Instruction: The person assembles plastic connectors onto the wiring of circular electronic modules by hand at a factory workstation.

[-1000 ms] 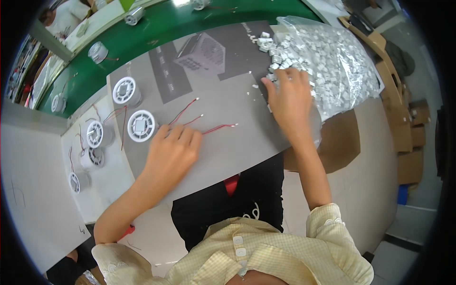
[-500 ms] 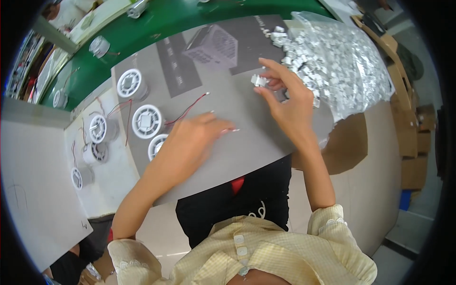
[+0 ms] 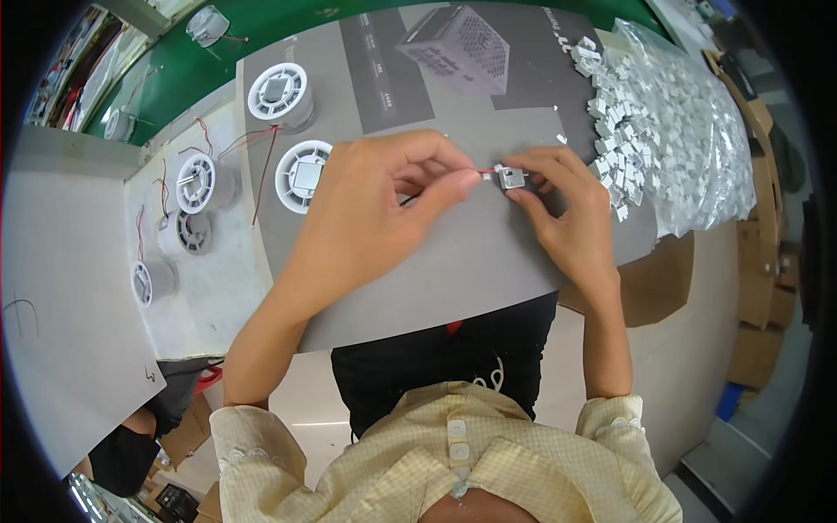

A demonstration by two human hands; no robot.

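Note:
Thumb and fingers of my left hand [image 3: 370, 200] are closed on a thin wire lead, its red strand [image 3: 482, 171] and small pale tip showing past the fingertips. Facing it, my right hand [image 3: 571, 209] pinches a small white block-shaped connector [image 3: 512, 178]. The lead's tip is right at the connector's side; whether it is inside cannot be made out. Partly behind my left hand lies a white round unit with a slotted ring [image 3: 302, 177]. Another such ringed unit [image 3: 277, 91] stands farther off, with red and dark wires beside it.
A heap of white connectors [image 3: 623, 144] spills from a clear plastic bag [image 3: 697, 148] on the right. Several more ringed units [image 3: 197, 183] with wires stand on the white surface at left. Under my hands is a grey printed board [image 3: 418, 279]; a green surface [image 3: 323, 13] lies beyond.
My right hand has come nearer, away from the heap, with the connector. My left hand has lifted the lead's end up to it. The view has shifted slightly.

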